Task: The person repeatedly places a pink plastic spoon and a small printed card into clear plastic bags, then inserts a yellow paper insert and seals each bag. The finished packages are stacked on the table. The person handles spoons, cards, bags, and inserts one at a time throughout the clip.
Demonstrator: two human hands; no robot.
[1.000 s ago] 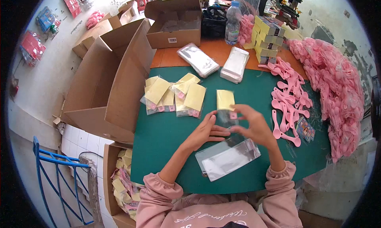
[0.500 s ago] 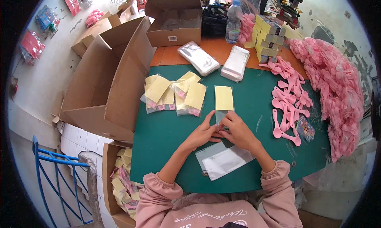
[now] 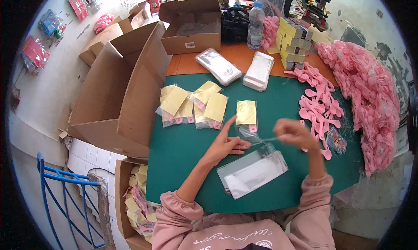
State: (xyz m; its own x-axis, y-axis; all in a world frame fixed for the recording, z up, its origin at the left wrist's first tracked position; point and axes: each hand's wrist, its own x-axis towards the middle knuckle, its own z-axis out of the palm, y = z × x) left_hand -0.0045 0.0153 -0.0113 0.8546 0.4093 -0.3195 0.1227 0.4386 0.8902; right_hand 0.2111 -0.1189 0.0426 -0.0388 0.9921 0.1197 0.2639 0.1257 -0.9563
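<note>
Clear card-and-spoon packet (image 3: pixel 247 115) — probably light, slippery, best held by its edges; left fingers (image 3: pixel 227 129) half-spread against it, right fingers (image 3: pixel 282 129) pinching a clear strip (image 3: pixel 266 140).

Our left forearm (image 3: pixel 193 178) slants forward and inward from lower edge of view, bare toward wrist; left wrist (image 3: pixel 210 159) nearly in line with it; left hand (image 3: pixel 225 145) spread, one digit stretched away from us, others reaching rightward; our right forearm (image 3: pixel 317 163) steeper, almost upright in view; right wrist (image 3: pixel 313 148) bent inward, turning right hand (image 3: pixel 296 133) leftward; its fingers (image 3: pixel 283 129) curled, tips drawn together in pinch, slightly blurred; our hands apart, both ahead of torso (image 3: pixel 237 239)
</note>
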